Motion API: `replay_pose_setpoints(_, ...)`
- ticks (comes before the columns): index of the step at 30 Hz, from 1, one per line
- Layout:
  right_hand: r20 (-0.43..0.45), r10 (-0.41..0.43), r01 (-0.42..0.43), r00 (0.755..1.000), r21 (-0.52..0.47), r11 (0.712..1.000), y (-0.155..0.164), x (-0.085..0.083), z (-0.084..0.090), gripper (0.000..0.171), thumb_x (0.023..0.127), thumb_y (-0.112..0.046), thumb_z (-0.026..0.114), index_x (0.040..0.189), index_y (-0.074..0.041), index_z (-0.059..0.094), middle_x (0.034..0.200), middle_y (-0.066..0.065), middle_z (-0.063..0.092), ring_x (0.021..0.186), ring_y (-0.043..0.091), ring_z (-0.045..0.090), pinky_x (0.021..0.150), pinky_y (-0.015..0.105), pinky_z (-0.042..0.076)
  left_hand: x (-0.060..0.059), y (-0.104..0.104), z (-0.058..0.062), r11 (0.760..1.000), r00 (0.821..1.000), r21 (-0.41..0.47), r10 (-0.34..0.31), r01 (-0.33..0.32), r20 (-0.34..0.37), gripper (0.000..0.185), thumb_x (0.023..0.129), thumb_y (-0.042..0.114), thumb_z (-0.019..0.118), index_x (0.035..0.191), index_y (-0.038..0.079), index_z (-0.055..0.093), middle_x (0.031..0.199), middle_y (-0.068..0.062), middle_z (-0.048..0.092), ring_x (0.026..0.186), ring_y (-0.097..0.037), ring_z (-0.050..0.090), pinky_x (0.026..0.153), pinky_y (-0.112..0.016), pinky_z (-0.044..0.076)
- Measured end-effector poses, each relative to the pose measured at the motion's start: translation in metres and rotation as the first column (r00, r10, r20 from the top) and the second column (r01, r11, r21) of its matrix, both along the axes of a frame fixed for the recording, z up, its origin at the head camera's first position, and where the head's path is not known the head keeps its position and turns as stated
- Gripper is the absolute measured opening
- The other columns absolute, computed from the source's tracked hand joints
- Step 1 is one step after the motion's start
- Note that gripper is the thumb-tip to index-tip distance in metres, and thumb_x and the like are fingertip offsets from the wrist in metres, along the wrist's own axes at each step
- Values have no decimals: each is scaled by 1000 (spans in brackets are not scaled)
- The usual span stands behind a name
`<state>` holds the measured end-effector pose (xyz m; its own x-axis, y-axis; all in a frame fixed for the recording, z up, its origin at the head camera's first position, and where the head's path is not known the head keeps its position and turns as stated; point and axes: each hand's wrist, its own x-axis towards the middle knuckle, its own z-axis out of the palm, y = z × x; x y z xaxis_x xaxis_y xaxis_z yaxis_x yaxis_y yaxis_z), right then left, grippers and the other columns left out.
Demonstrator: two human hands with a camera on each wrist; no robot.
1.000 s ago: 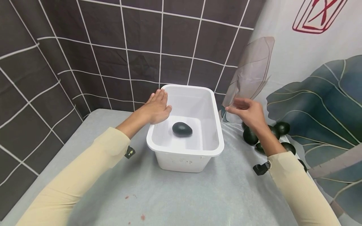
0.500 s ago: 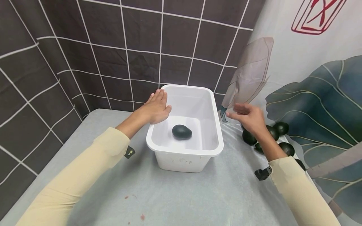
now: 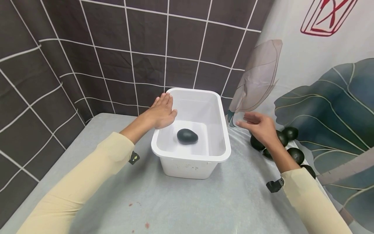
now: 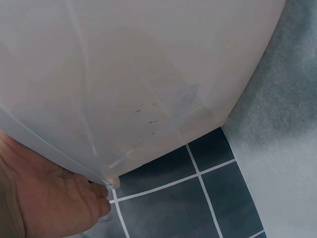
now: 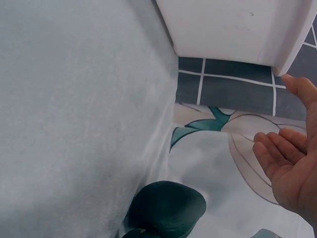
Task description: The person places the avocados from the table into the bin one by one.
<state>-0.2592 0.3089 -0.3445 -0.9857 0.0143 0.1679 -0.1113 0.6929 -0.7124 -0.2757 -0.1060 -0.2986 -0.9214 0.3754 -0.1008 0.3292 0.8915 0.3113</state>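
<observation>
A white plastic tub [image 3: 187, 169] stands upright on the table, with one dark green avocado [image 3: 187, 136] lying on its floor. My left hand [image 3: 162, 112] rests on the tub's left rim, its fingers extended and the thumb inside the edge; in the left wrist view that hand [image 4: 54, 198] lies along the tub's rim. To the right of the tub, my right hand [image 3: 260, 128] is in the air with its fingers loosely bent and nothing between them. Under and behind it lie several avocados [image 3: 295, 156], partly hidden by the hand and forearm; one large avocado [image 5: 171, 206] shows in the right wrist view.
A grey cloth covers the table [image 3: 181, 204], with a few reddish spots near the front. Behind hangs a dark curtain with a white grid [image 3: 146, 39]. At the right, a white curtain with blue-green leaves [image 3: 336, 94] borders the table edge near the avocados.
My right hand has moved down and slightly right, toward the pile of avocados. The avocado in the tub has rocked a little. The left hand has stayed put.
</observation>
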Motion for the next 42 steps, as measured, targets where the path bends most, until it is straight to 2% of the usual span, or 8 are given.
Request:
replay_pose_setpoints(10, 25, -12, 13, 1000, -19, 1000, 6, 8, -1, 83, 96, -58, 88, 157, -7, 66, 156, 19, 71, 141, 41, 71, 87, 4, 48, 0, -1, 0, 1000, 1000, -2, 2, -2, 0, 80, 118, 40, 22, 177, -9, -1, 189, -27, -12, 179, -39, -14, 147, -50, -9)
replay_pose_setpoints(27, -5, -51, 51, 999, 17, 999, 21, 20, -13, 80, 96, -56, 89, 156, -7, 68, 152, 21, 73, 136, 43, 74, 84, -2, 47, 0, 0, 1, 1000, 1000, 9, 3, -3, 4, 81, 118, 41, 23, 177, -8, -1, 189, -26, -13, 179, -38, -15, 147, -48, -10)
replay_pose_setpoints(28, -6, -53, 53, 999, 21, 998, 22, 20, -13, 79, 96, -55, 89, 155, -7, 68, 152, 21, 73, 130, 34, 78, 84, -2, 47, 1, 0, 2, 1000, 1000, 7, 3, -3, 6, 81, 118, 41, 23, 177, -8, -1, 189, -26, -13, 179, -38, -15, 147, -48, -10)
replay_pose_setpoints(32, -8, -58, 59, 998, 32, 998, 26, 24, -16, 78, 96, -56, 88, 156, -9, 68, 150, 20, 75, 128, 32, 79, 85, -1, 47, 1, 0, 2, 1000, 1000, 1, 2, -2, 10, 80, 118, 40, 23, 177, -9, -2, 189, -26, -13, 179, -39, -15, 146, -49, -10)
replay_pose_setpoints(35, -1, -71, 71, 997, 36, 997, 29, 28, -17, 80, 95, -59, 88, 156, -10, 68, 150, 18, 75, 123, 20, 80, 85, -1, 47, 1, 0, 1, 1000, 1000, 3, 3, -3, 9, 81, 118, 40, 23, 177, -9, -1, 189, -26, -13, 179, -39, -15, 146, -49, -10)
replay_pose_setpoints(38, 8, -86, 85, 996, 39, 996, 31, 30, -17, 82, 94, -60, 88, 156, -10, 68, 151, 17, 75, 115, 1, 76, 85, -2, 47, 1, 0, 1, 1000, 1000, 4, 5, -5, 7, 81, 118, 41, 23, 177, -8, -1, 189, -26, -13, 179, -39, -15, 147, -48, -10)
replay_pose_setpoints(40, 22, -94, 93, 995, 36, 995, 33, 31, -17, 84, 94, -62, 88, 157, -11, 67, 153, 17, 74, 119, 6, 76, 85, -1, 48, 1, -1, 1, 1000, 1000, 4, 5, -5, 5, 81, 118, 41, 24, 177, -9, 0, 189, -26, -12, 179, -39, -15, 147, -48, -10)
replay_pose_setpoints(42, 41, -100, 98, 994, 40, 994, 35, 33, -17, 85, 95, -63, 87, 159, -12, 65, 156, 16, 72, 129, 21, 77, 85, 1, 51, 1, -1, 0, 1000, 1000, 4, 5, -5, 2, 81, 118, 41, 24, 177, -9, 0, 189, -26, -12, 179, -38, -15, 147, -48, -10)
